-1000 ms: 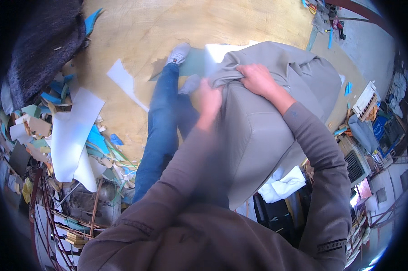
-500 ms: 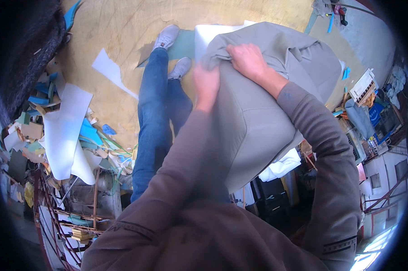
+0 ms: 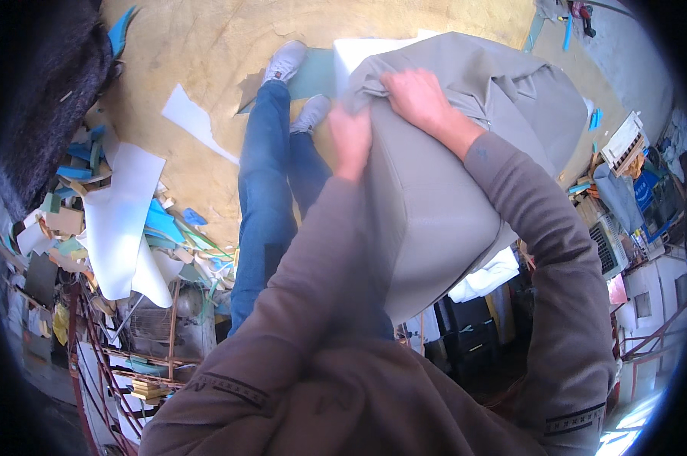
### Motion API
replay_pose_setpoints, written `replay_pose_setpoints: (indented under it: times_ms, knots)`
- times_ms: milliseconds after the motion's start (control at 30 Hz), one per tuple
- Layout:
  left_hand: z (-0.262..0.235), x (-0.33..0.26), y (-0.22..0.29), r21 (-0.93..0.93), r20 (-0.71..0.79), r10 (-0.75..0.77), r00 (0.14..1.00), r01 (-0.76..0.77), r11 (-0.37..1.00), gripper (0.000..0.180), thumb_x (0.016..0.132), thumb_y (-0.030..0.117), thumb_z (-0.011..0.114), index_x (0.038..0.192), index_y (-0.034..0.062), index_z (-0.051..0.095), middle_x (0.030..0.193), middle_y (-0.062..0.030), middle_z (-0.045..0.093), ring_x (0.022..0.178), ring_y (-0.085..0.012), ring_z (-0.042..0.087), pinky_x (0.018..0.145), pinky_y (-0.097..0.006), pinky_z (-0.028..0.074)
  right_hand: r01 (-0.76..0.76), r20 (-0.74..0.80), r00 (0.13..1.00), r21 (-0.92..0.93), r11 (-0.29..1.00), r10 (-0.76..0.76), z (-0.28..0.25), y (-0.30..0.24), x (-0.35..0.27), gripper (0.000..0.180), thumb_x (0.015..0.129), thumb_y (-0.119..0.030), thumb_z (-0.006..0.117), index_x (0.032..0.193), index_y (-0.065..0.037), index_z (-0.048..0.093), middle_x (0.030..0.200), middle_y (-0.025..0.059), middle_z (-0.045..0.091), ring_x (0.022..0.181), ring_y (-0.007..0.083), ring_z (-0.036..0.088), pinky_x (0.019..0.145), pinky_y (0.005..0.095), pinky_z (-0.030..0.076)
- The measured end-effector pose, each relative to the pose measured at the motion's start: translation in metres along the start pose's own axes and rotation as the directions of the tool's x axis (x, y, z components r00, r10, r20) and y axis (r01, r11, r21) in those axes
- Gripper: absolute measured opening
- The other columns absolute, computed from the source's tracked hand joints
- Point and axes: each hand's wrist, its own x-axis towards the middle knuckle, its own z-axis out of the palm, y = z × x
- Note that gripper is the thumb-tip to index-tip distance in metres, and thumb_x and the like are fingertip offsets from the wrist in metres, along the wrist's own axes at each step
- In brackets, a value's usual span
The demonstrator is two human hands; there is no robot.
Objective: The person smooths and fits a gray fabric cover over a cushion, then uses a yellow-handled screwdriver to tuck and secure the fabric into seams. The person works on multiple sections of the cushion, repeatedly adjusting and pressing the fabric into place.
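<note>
Over the white block (image 3: 349, 55), the grey cover (image 3: 446, 201) is lying smooth at its near end but bunching farther along, leaving a corner bare, while left hand (image 3: 350, 138) and right hand (image 3: 418, 99) are gripping folds, fingers curled closed.

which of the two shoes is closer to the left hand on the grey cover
The lower shoe, just left of the left hand at the grey cover; the other shoe sits higher and farther left in the picture.
</note>
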Motion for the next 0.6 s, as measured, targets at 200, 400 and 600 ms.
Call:
replay_pose_setpoints:
  times_ms: [200,400,600]
  knots:
    - [0.003,0.007,-0.006,-0.112,0.034,-0.012,0.999,0.016,0.994,0.040,0.091,0.022,0.078,0.122,-0.0035,0.075,0.112,-0.0308,0.076,0.107,-0.0475,0.073,0.093,-0.050,0.055,0.040,-0.081,0.996,-0.025,0.999,-0.042,0.006,0.006,0.003,0.012,0.088,-0.007,0.062,0.095,-0.007,0.072,0.086,0.0211,0.076,0.085,0.0446,0.074,0.076,0.0578,0.057]
    - [0.003,0.009,-0.017,-0.004,0.039,-0.040,0.998,0.041,0.999,0.037,0.099,0.027,0.071,0.117,-0.0057,0.074,0.109,-0.0303,0.076,0.099,-0.0464,0.072,0.091,-0.046,0.055,0.015,-0.023,1.000,-0.039,0.999,-0.016,0.008,0.007,0.001,0.015,0.088,-0.008,0.062,0.099,-0.008,0.074,0.088,0.0203,0.077,0.087,0.0443,0.074,0.078,0.0566,0.058]
    - [-0.016,0.027,-0.035,0.027,0.193,-0.019,0.981,0.014,1.000,0.046,0.096,0.029,0.080,0.126,-0.0041,0.074,0.119,-0.0265,0.078,0.110,-0.0391,0.074,0.096,-0.045,0.055,0.006,0.243,0.970,0.020,1.000,-0.011,-0.029,0.015,0.007,0.038,0.092,-0.024,0.071,0.127,-0.008,0.074,0.116,0.0213,0.078,0.113,0.0399,0.073,0.096,0.0506,0.058]
